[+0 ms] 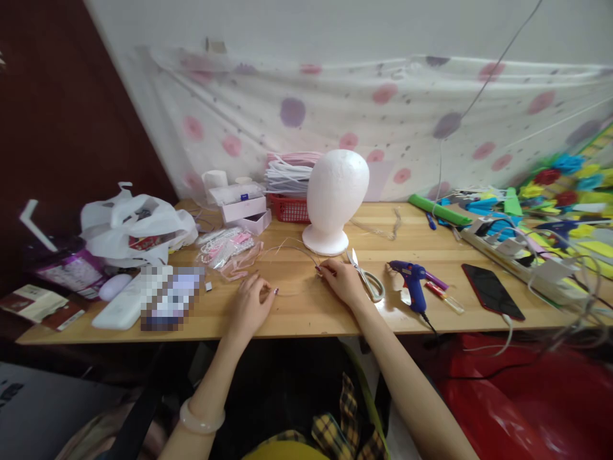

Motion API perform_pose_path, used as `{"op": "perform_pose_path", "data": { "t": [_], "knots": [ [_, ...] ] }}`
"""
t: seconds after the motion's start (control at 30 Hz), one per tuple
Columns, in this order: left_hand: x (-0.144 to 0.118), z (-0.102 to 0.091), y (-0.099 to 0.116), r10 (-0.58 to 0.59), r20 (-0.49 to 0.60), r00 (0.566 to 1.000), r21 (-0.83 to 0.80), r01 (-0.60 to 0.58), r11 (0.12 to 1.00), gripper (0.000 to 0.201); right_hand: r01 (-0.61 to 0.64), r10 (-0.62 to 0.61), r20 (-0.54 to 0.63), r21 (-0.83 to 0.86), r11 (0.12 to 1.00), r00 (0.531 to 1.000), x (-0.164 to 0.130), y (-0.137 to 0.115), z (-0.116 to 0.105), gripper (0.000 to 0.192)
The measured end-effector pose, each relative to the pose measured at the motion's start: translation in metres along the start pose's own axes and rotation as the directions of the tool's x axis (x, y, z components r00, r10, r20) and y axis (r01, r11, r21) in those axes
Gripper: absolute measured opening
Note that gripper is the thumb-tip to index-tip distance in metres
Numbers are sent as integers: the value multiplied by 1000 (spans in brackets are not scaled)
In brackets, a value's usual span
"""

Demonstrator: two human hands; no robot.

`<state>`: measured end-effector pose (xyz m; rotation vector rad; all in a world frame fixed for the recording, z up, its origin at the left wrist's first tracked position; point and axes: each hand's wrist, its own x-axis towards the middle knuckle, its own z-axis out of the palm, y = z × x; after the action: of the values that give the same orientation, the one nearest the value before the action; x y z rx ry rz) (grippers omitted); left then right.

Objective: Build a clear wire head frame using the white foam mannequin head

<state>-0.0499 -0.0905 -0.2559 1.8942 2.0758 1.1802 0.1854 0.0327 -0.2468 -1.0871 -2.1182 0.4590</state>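
A thin wire curves in a loose loop just above the table between my hands. My right hand pinches it between thumb and fingertips, in front of the white foam head. To the left, my left hand is closed in a pinch, and a faint stretch of the same wire runs from its fingertips toward the right. Close beside my right hand lie scissors with pale handles. Past them rests a blue glue gun. Behind my left hand are clear packets of beads and pink pieces.
A red basket holds pink and white fuzzy stems. Small pinkish boxes, a white plastic bag and a white case stand left. Rightward lie a phone, a power strip and coloured paper flowers.
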Motion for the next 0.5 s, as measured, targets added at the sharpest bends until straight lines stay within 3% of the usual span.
{"op": "perform_pose_path", "data": {
  "t": [0.13, 0.33, 0.5],
  "knots": [
    [2, 5, -2, -31, -24, 999, 5, 32, 999, 17, 5, -5, -26, 2, 1000, 1000, 1, 1, 0, 20],
    [2, 4, -10, -32, -13, 999, -9, 32, 999, 3, -5, 5, -3, 6, 1000, 1000, 0, 1, -1, 21],
    [1, 5, -10, -32, -7, 999, -7, 32, 999, 6, 10, -10, 36, 18, 1000, 999, -1, 0, -2, 22]
  ]
}}
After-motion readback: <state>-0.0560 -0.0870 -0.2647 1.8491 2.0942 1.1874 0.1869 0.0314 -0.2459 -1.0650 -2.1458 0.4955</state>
